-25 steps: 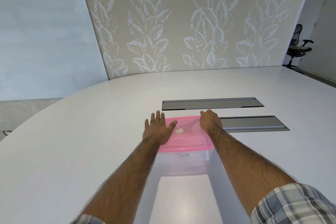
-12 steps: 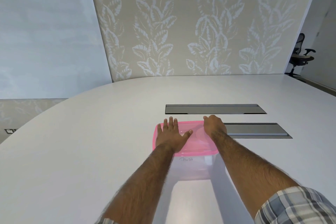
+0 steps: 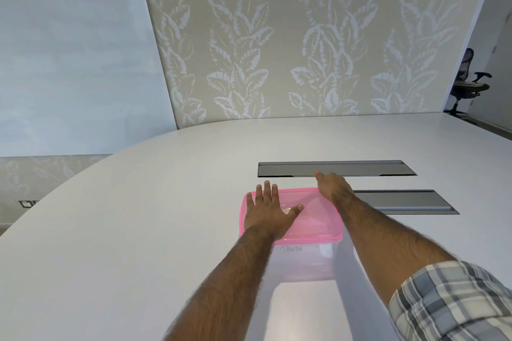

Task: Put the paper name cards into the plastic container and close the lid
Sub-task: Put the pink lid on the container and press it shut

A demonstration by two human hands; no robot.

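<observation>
Pink lid (image 3: 318, 219), one; container (image 3: 304, 264), one; left hand (image 3: 267, 213) atop.

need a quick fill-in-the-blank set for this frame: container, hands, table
1. The clear plastic container carries a ___ lid.
2. The left hand lies flat on the lid; the right hand is at its far ___ corner.
3. Beyond the container, ___ grey hatches are set into the white table.
4. At the far right edge of the view stands an office ___.

Missing words: pink; right; two; chair
</observation>
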